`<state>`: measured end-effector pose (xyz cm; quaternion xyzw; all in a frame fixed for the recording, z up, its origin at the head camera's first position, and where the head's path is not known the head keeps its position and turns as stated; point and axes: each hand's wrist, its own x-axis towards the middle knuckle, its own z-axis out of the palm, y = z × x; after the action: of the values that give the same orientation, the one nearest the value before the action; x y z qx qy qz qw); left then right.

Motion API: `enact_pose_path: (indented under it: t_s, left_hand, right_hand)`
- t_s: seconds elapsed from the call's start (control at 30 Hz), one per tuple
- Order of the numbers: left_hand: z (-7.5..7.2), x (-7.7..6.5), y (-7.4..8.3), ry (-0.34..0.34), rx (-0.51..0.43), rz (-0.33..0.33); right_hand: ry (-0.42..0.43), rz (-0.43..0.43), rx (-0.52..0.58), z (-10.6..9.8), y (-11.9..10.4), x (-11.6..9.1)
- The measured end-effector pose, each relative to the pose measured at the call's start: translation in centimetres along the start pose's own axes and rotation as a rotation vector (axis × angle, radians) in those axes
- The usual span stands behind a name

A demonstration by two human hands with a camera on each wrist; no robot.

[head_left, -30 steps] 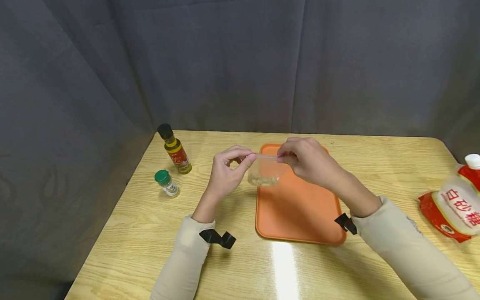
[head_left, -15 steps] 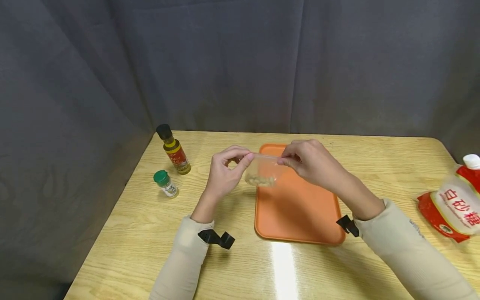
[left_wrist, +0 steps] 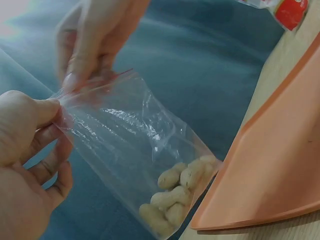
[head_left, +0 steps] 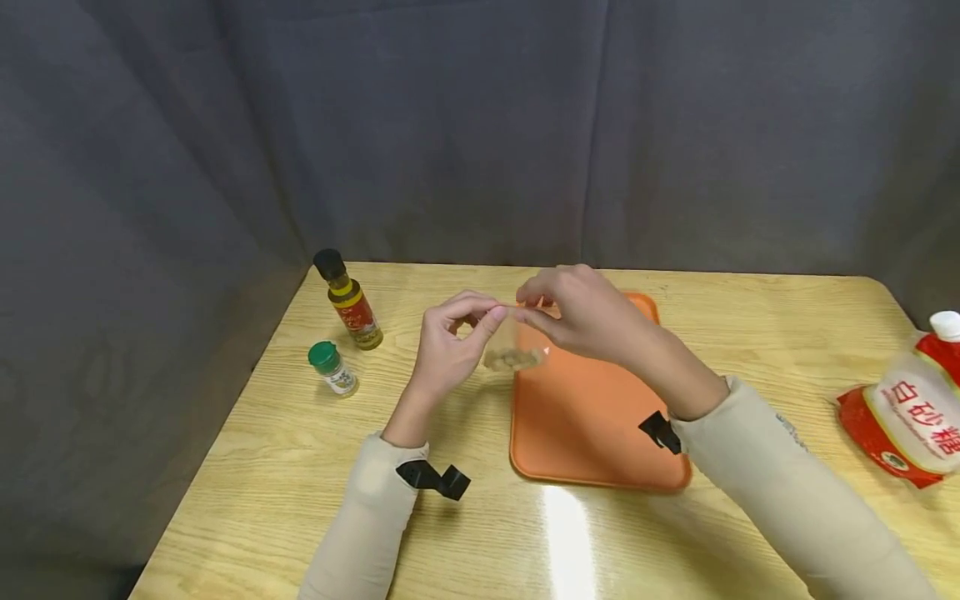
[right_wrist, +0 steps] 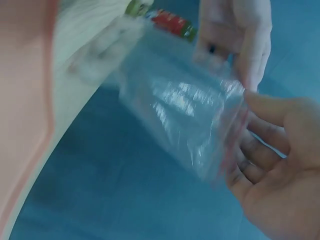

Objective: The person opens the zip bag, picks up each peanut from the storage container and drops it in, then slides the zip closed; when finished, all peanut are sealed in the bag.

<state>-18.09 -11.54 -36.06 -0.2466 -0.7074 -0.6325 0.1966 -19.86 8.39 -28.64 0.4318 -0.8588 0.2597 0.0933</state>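
A clear zip bag (left_wrist: 120, 120) with a reddish strip along its mouth hangs over the left part of the orange tray, peanuts (left_wrist: 177, 195) gathered at its bottom. In the head view, my left hand (head_left: 453, 337) pinches one top corner between thumb and fingers. Close beside it, my right hand (head_left: 588, 312) pinches the same top edge, its fingertips almost meeting the left thumb. The right wrist view has the bag (right_wrist: 175, 105) blurred, with the right thumb and fingers on either side of the strip.
Beneath the hands lies the orange tray (head_left: 600, 433) on a wooden table (head_left: 285, 492). To the left stand a dark-capped oil bottle (head_left: 352, 308) and a green-capped shaker (head_left: 333, 369). A red and white sugar bag (head_left: 907, 408) stands at the right edge; a grey curtain (head_left: 450, 133) hangs behind.
My right hand has moved left along the bag's top edge, from the far corner to near the left hand. The left hand has kept its place and its pinch.
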Motion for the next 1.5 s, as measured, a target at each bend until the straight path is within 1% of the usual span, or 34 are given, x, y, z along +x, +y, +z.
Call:
enact_pose_path:
  t_s: [0.07,0.13,0.3,0.4,0.53,0.63,0.77,0.87,0.93,1.0,1.03,1.13,1.2,1.27,1.33,1.4,1.43,1.5]
  left_hand:
    - [0.0,-0.1,-0.2,0.005,-0.004,0.015]
    - [0.0,-0.1,-0.2,0.019,0.003,0.043]
    - [0.2,0.1,0.0,0.085,0.068,0.126]
    - [0.3,0.3,0.2,0.123,0.1,0.151]
    - [0.3,0.3,0.4,0.161,0.089,0.149]
    - [0.3,0.4,0.4,0.171,0.069,0.145]
    - [0.1,0.4,0.4,0.176,0.056,0.139]
    - [-0.4,0.5,0.6,0.172,0.064,0.111]
    - [-1.1,0.7,0.6,0.132,0.081,0.074]
    - [-2.2,0.8,0.8,0.051,0.123,0.013]
    - [-2.9,0.7,1.0,-0.004,0.148,-0.024]
    - [-5.4,0.6,1.8,-0.196,0.226,-0.142]
    - [-7.2,0.4,2.5,-0.305,0.273,-0.214]
    - [-8.8,0.3,3.1,-0.386,0.295,-0.28]
    - [-10.0,0.2,3.2,-0.435,0.313,-0.331]
    - [-10.8,0.3,2.3,-0.467,0.316,-0.377]
    - [-10.9,0.5,1.6,-0.481,0.31,-0.394]
    - [-10.8,0.9,-0.6,-0.499,0.319,-0.427]
  right_hand:
    - [-0.009,-0.043,0.007,0.2,-0.5,0.7]
    - [-0.012,-0.063,0.007,0.4,-0.7,1.1]
    - [0.011,-0.059,-0.005,0.5,-0.9,1.2]
    - [0.024,-0.05,0.003,0.6,-0.6,0.7]
    - [0.034,-0.022,0.031,0.3,0.1,-0.5]
    - [0.061,-0.01,0.051,-0.1,0.6,-1.7]
    - [0.147,-0.023,0.035,-0.6,1.1,-2.7]
    - [0.214,-0.026,0.0,-0.5,1.4,-2.9]
    - [0.236,-0.018,-0.013,-0.4,1.6,-2.8]
    - [0.237,-0.008,-0.011,0.0,1.7,-2.6]
    - [0.225,-0.003,0.0,0.3,1.6,-2.5]
    - [0.148,0.0,0.055,1.4,1.1,-2.3]
    - [0.08,-0.001,0.116,2.3,0.5,-2.2]
    - [0.013,0.012,0.181,3.3,-0.2,-2.0]
    - [-0.04,0.042,0.224,4.4,-0.5,-1.5]
    - [-0.087,0.083,0.229,5.5,-0.3,-0.8]
    - [-0.112,0.11,0.219,6.1,0.0,-0.4]
    - [-0.159,0.167,0.175,7.4,1.1,0.3]
